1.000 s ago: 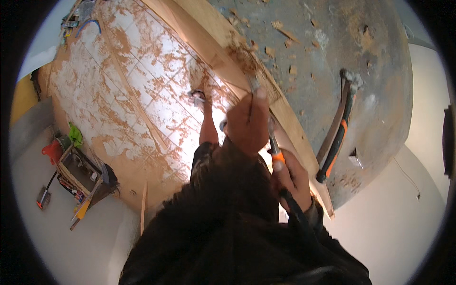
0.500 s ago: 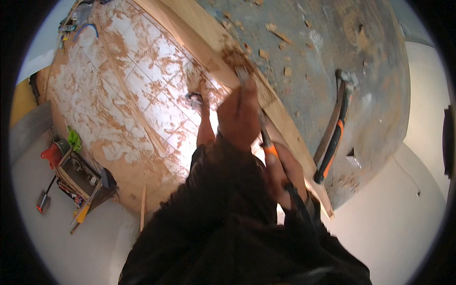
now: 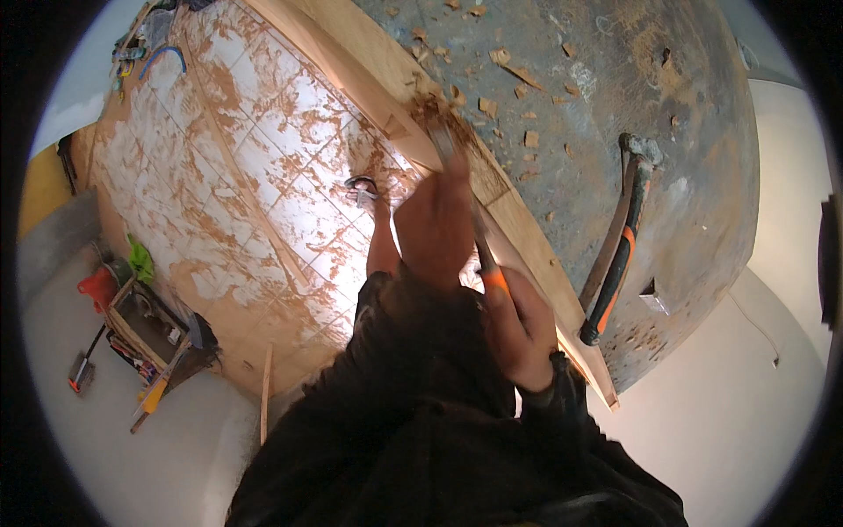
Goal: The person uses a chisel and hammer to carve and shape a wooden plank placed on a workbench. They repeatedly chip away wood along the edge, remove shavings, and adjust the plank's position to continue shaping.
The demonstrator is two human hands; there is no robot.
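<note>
My left hand [image 3: 432,227] is closed around the metal shaft of an orange-handled chisel [image 3: 493,281], its tip [image 3: 443,140] at a shaving-strewn spot on a long pale wooden board [image 3: 536,237]. Lower right, my right hand [image 3: 523,329] grips that chisel's handle. The board runs diagonally from the top centre toward the lower right, along the edge of a grey, scuffed surface [image 3: 685,220]. Right of my hands, a hammer [image 3: 615,281] with a black and orange grip lies there, head away from me. Several wood chips [image 3: 487,105] are scattered near the board.
White tiled floor smeared brown [image 3: 263,176] lies below left; my sandalled foot [image 3: 360,186] stands on it. A wooden crate of tools [image 3: 145,312], red bucket [image 3: 95,290], green cloth [image 3: 138,256] and brush [image 3: 81,369] sit at the left. A cable [image 3: 762,329] lies at the right.
Both hands and the chisel have shifted left along the board, the left hand most clearly, with the grips unchanged. The hammer is still lying on the grey surface.
</note>
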